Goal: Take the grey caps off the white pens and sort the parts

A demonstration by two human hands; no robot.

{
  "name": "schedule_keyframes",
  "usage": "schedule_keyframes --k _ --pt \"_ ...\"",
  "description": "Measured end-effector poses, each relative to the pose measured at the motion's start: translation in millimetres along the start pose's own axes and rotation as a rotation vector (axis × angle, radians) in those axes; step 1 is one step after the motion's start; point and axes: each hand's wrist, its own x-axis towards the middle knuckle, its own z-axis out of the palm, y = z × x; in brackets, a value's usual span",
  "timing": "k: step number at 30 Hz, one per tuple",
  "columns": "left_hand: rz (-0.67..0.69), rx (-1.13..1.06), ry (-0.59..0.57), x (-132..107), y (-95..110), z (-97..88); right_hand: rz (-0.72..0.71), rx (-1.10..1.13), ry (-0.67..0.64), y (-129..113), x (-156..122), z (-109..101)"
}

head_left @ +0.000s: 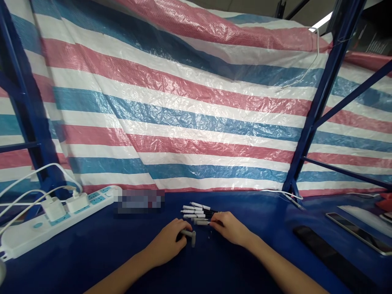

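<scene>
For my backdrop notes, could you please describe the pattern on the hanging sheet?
The sheet has red, white and blue stripes; the head view shows it.

Your surface is a dark blue tabletop [101, 257]. Mid-table you've got a bunch of white pens [192, 211] with dark ends, lying roughly parallel and close together. Tiny bits [209, 235] sit just in front of them, too small to identify. Your left: long white power strip [27, 234], set diagonally. Near its far end, a pixelated item [139, 201], can't tell what. Your right: phone [359, 232] lying flat, long black object [327, 251] beside it, nearer you. Whitish sheet [366, 217] behind the phone. White cable [280, 191] along the back.
</scene>
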Motion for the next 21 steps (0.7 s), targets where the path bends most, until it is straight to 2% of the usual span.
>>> schedule_keyframes --k 21 --pt "-0.027 -0.146 0.085 6.4 -6.4 0.4 0.011 0.007 -0.023 -0.9 0.1 -1.8"
